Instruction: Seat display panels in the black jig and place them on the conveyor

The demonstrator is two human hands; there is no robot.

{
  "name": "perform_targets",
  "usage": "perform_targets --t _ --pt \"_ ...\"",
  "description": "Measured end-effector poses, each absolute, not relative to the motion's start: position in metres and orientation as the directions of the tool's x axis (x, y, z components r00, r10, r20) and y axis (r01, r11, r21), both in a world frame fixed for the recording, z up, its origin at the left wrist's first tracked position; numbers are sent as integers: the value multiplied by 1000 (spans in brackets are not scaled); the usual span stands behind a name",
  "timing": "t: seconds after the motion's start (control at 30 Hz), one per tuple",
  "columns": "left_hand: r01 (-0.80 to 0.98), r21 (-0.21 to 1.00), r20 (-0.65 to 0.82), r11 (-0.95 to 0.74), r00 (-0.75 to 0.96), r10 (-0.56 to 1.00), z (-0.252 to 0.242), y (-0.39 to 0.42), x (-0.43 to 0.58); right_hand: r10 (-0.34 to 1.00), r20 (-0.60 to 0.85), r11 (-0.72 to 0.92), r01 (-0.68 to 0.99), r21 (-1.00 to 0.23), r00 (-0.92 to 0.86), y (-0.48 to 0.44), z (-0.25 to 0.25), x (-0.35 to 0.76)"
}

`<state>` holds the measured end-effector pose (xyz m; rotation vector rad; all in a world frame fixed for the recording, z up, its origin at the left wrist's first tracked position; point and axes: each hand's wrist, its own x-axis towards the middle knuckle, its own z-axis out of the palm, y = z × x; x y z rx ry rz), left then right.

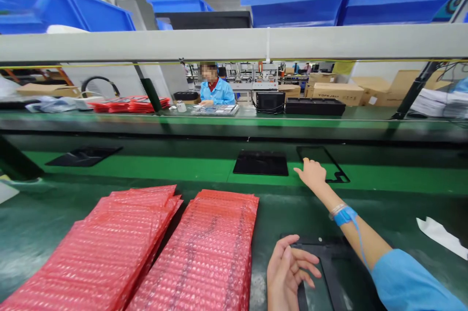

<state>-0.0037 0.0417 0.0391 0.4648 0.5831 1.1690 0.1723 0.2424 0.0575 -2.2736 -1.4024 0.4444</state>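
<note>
My right hand (312, 173) stretches forward over the green strip, back of the hand up and thumb apart from the fingers. It lies over the left side of a thin black rectangular frame (335, 167); whether the fingertips touch it I cannot tell. A blue wrist strap (345, 215) with a cord circles that wrist. Lower down, my left hand (291, 269) hovers with loosely curled, parted fingers and nothing in them. Beneath and beside it is a black frame-like part (331, 272) with an opening, partly hidden by the hand and right arm.
Two stacks of red bubble-wrap pouches, a left stack (95, 247) and a right stack (204, 247), cover the bench's left half. On the green strip lie a black panel (261, 163) and another dark panel (85, 156). White paper (440, 235) is at right. A co-worker (217, 90) sits opposite.
</note>
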Motion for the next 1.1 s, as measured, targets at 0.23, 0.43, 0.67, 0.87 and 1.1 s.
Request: perform_targets --t 0.23,0.43,0.67,0.87,1.1 --pt "-646 719 -107 255 259 960 34 46 -12 894 -62 -446 873 -198 443 228 48 194" --pt "-296 948 101 -116 -65 993 47 37 -11 909 -112 -416 874 -253 401 233 77 212" --pt "638 711 494 -297 -152 856 55 42 -97 987 -115 -147 897 -417 108 130 95 269" --pt "942 334 334 -39 -80 939 45 67 -149 979 100 205 894 -397 -180 -27 56 313" --pt "955 295 337 -13 -92 937 43 72 -139 902 204 428 851 -303 -380 -92 23 308"
